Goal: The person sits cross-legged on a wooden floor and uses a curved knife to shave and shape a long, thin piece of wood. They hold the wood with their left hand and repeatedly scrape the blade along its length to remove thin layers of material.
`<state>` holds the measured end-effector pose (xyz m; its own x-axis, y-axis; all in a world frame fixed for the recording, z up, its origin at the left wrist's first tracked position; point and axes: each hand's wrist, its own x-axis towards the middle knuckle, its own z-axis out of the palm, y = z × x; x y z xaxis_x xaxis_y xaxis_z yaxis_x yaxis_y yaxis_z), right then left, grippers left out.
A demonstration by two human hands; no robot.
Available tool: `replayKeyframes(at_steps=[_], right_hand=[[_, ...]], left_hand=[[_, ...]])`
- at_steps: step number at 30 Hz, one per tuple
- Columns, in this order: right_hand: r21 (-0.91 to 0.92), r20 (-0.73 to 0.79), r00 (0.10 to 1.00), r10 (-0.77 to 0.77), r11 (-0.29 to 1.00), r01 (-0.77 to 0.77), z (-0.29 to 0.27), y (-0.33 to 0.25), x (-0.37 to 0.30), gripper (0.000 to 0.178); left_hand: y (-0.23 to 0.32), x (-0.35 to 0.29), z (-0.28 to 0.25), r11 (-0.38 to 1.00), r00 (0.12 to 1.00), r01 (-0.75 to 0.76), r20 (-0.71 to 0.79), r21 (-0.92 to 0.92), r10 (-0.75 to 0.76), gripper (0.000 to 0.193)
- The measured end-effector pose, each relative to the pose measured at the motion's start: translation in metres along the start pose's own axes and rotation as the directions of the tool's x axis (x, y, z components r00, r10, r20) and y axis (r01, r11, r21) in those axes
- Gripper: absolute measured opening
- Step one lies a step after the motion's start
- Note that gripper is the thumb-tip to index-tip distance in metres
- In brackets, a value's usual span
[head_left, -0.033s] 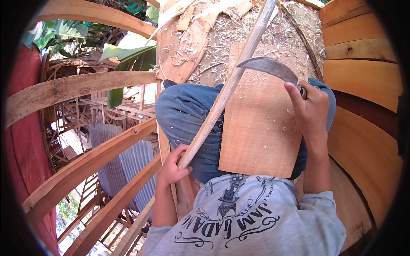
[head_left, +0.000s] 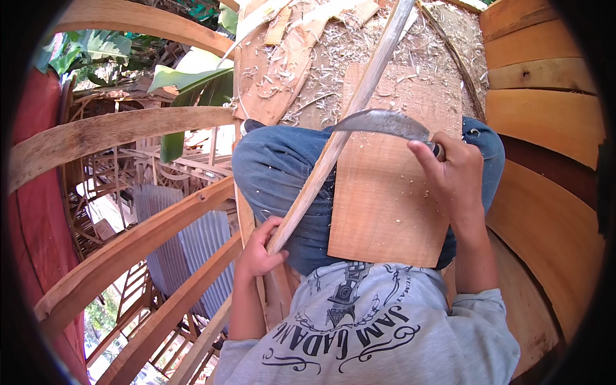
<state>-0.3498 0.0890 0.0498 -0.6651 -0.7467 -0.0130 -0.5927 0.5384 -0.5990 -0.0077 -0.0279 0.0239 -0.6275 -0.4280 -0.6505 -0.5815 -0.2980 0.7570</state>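
A: Where was the stick (head_left: 362, 96)?

B: It slanted over the jeans (head_left: 276, 167), its near end low on the left, and passed above the left edge of a flat board (head_left: 394, 199) toward the shavings (head_left: 350, 43).

A: And the hands?

B: Both were closed. The left hand (head_left: 262, 249) wrapped the stick's near end; the right hand (head_left: 457, 168) gripped the handle of a curved knife (head_left: 385, 120). The blade's tip crossed the stick, though I couldn't tell whether they touched.

A: How would you have judged the stick's handling?

B: Light and stiff, being slim and straight. Its length was the trouble: held at one end, it could have wobbled or rolled at the other. That near end seemed a sensible hold, well apart from the blade.

A: Slippery? Fragile?

B: Neither, probably. The wood looked dry enough to grip, but splinters seemed possible.

A: And the knife?

B: Hard and rigid, I thought, with some weight in the blade. Only the handle looked fit to hold, and the right thumb pointed along it toward the blade.

A: The board?

B: Thin and stiff, best taken by its long sides.
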Motion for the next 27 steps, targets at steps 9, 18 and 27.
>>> replayKeyframes(at_steps=[9,18,27], right_hand=[[-0.064,0.081,0.983,-0.166,0.983,0.172,0.027,-0.005,-0.002,0.056],[-0.148,0.018,0.984,-0.176,0.973,0.177,0.03,-0.008,0.016,0.057],[0.165,-0.174,0.957,0.232,0.965,-0.204,-0.002,0.033,0.059,0.058]], left_hand=[[-0.002,-0.004,-0.002,0.998,1.0,-0.01,-0.014,0.057,0.01,0.058],[0.012,0.001,0.003,1.0,0.999,-0.005,-0.035,0.028,0.006,0.056],[0.012,0.002,0.001,0.996,0.999,-0.004,-0.032,0.091,0.007,0.055]])
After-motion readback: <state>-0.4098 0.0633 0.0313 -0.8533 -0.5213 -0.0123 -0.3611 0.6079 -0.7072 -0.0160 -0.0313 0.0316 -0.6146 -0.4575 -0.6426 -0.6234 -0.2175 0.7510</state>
